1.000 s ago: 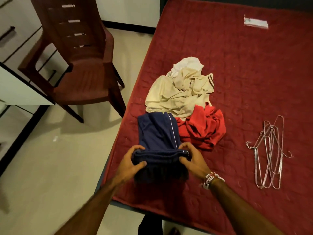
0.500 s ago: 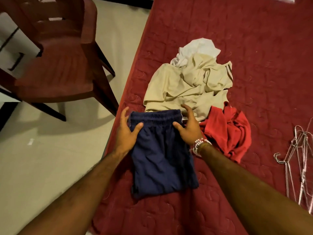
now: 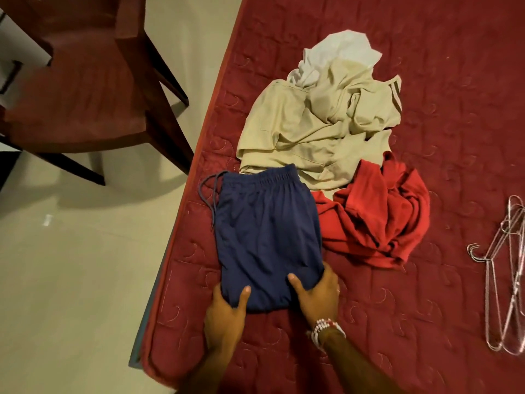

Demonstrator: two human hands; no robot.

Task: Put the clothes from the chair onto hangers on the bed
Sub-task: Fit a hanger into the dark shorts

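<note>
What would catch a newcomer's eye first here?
The navy blue cloth shorts lie flat near the left edge of the dark red quilted bed, the left hand and right hand gripping their near end. Beyond them sit a crumpled beige garment and a crumpled red garment; thin wire hangers lie far right.

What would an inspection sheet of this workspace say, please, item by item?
Surface: red quilted bed.
Job's things: navy shorts lie flat near the bed's left edge; beige garment, white garment and red garment lie crumpled beyond; wire hangers lie bare at the right.
Clutter: nothing seen.
Hands: left hand and right hand both pinch the shorts' near hem.
Cables: nothing seen; only the shorts' drawstring.
Surroundings: brown chair on pale floor, left of the bed.
</note>
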